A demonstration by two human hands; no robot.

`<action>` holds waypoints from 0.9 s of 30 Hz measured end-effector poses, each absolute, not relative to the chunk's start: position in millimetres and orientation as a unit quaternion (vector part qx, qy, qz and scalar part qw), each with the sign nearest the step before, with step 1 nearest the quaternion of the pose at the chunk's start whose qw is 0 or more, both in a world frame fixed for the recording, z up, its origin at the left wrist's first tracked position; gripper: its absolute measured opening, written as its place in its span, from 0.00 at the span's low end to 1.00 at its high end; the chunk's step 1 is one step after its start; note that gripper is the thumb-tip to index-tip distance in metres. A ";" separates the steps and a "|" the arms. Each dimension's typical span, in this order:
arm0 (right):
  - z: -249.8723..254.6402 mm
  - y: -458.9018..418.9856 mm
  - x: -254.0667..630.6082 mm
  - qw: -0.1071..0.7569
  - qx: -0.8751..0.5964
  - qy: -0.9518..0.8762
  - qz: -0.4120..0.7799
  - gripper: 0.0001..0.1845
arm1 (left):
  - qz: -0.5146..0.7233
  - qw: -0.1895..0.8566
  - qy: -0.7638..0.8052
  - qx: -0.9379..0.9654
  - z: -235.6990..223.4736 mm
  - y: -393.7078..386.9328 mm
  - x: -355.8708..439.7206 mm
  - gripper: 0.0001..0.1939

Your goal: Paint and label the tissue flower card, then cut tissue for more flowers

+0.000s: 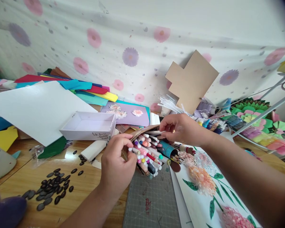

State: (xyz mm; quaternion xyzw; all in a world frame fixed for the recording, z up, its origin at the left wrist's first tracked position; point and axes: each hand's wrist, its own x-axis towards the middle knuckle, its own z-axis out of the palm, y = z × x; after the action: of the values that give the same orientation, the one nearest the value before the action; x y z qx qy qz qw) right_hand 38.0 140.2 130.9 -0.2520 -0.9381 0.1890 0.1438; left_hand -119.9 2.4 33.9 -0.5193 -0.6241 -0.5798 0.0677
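Note:
A cardboard box [146,129] full of felt-tip markers [147,152] leans with its open side facing me. My left hand [120,158] is closed on its left edge, thumb and fingers curled beside the marker ends. At the upper right corner, my right hand [177,128] pinches the rim, and a white pen lies at its fingertips. Right of the markers, a blue-green cylindrical holder [166,149] with coloured pencils lies tilted. Below the box is a grey cutting mat [154,199]. The box's back and underside are hidden.
Dark oval pebbles [52,186] lie scattered on the wooden table at left. Behind them stands a white open tray [89,129] beside a large white board [42,104]. A floral picture [204,186] lies at right. A cardboard cutout [192,80] leans on the curtain.

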 end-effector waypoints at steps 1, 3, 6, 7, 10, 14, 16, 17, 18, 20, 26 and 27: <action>131.2 140.5 39.0 0.139 -0.258 -0.933 0.207 0.03 | -0.581 0.067 -0.624 -0.519 33.9 2.4 -119.9 0.13; 131.4 141.6 40.7 0.131 -0.263 -0.927 0.233 0.02 | -0.583 0.065 -0.622 -0.519 34.1 2.4 -119.8 0.13; 131.1 142.7 40.9 0.137 -0.240 -0.935 0.223 0.02 | -0.586 0.062 -0.619 -0.520 34.8 2.4 -119.5 0.13; 130.5 142.3 39.7 0.145 -0.219 -0.943 0.203 0.03 | -0.585 0.062 -0.619 -0.520 35.0 2.4 -119.3 0.13; 126.2 137.0 31.5 0.161 -0.160 -0.967 0.116 0.10 | -0.585 0.059 -0.620 -0.520 34.3 2.6 -119.3 0.13; 119.0 125.4 15.3 0.107 -0.142 -0.984 0.018 0.15 | -0.589 0.060 -0.618 -0.518 32.2 3.8 -120.1 0.12; 118.3 122.7 10.6 0.079 -0.121 -0.989 -0.016 0.13 | -0.591 0.060 -0.618 -0.514 32.0 4.3 -120.7 0.12; 118.9 123.0 10.2 0.076 -0.110 -0.991 -0.023 0.12 | -0.592 0.059 -0.619 -0.513 32.2 4.4 -120.9 0.12; 120.1 124.3 11.2 0.082 -0.103 -0.991 -0.020 0.11 | -0.593 0.058 -0.619 -0.511 32.7 4.4 -121.2 0.12; 123.3 129.4 17.1 0.117 -0.103 -0.988 0.004 0.09 | -0.593 0.055 -0.622 -0.509 33.7 4.2 -121.6 0.12; 126.8 143.5 43.1 0.209 -0.133 -0.965 0.086 0.07 | -0.597 0.048 -0.621 -0.506 33.5 3.6 -122.4 0.12; 125.9 144.2 45.4 0.215 -0.140 -0.961 0.100 0.07 | -0.598 0.049 -0.620 -0.506 32.9 3.8 -122.5 0.12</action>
State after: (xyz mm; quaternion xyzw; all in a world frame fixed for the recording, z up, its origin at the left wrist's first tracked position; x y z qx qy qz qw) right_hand 45.4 144.2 125.9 -0.1402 -0.9612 0.1005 0.2151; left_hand -122.5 3.8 32.9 -0.5065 -0.6196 -0.5976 0.0489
